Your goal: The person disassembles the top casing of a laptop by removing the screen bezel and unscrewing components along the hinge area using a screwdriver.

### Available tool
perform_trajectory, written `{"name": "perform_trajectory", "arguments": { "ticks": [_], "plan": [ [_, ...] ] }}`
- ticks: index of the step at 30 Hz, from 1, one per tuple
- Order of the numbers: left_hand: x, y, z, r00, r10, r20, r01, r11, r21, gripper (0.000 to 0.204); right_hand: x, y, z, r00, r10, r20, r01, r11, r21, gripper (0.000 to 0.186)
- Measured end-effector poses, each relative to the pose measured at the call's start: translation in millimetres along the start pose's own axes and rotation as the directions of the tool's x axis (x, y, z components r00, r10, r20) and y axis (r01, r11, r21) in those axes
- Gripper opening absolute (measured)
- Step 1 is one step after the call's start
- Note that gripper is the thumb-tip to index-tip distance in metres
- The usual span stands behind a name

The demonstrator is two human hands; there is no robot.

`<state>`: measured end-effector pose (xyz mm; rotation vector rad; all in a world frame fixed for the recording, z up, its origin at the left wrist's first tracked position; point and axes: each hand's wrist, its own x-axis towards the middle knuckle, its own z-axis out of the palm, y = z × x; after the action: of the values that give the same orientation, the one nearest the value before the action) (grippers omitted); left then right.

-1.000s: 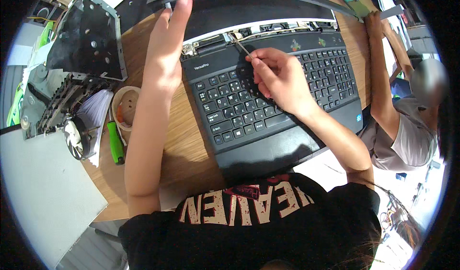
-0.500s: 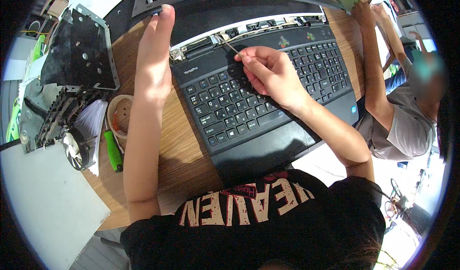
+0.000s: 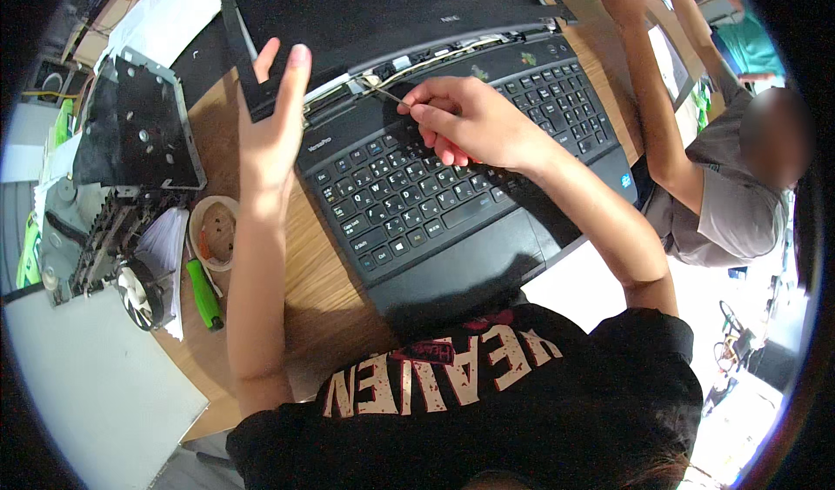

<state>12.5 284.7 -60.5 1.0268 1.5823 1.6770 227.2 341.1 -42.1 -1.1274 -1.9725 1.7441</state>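
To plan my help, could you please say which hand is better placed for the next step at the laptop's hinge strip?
Likely the right hand: it holds a thin metal tool angled toward that strip; the left hand is at the screen bezel.

Single head view: wide fisheye, left one of a side-by-side pair, worn on the head. Looks steeply down and slightly forward; upright, unmirrored. Nearest: the wearer's black T-shirt with pale lettering [image 3: 452,429], seen from above, filling bottom centre. Black plastic laptop with black keys [image 3: 417,196] mid-frame, close, keyboard rows sloping up rightward; lid's top edge clipped by upper border. Bare left hand [image 3: 271,146] and bare right hand [image 3: 477,123] fully framed. Seated person in grey short sleeves [image 3: 739,203] farther off, at right rim. Edges bend; corners black.
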Motion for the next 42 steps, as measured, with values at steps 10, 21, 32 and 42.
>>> {"name": "perform_trajectory", "arguments": {
  "ticks": [10,21,32,42],
  "plan": [
    [14,21,-4,0.980,0.155,0.128,-0.181,0.955,0.233,0.056,-43,-8,-36,0.998,-0.039,0.040,0.044,0.991,-0.124,0.023],
    [34,42,43,0.982,0.149,-0.117,-0.136,0.984,0.115,0.065,-51,39,-112,0.896,-0.224,-0.384,0.021,0.884,-0.466,0.025],
    [39,38,71,0.989,0.083,-0.123,-0.095,0.990,-0.102,0.070,-46,51,-125,0.867,-0.415,-0.274,0.133,0.725,-0.676,0.023],
    [30,0,102,0.990,0.140,-0.025,-0.141,0.983,-0.114,0.088,-36,71,-108,0.757,-0.499,-0.421,0.162,0.768,-0.620,0.016]
  ]
}}
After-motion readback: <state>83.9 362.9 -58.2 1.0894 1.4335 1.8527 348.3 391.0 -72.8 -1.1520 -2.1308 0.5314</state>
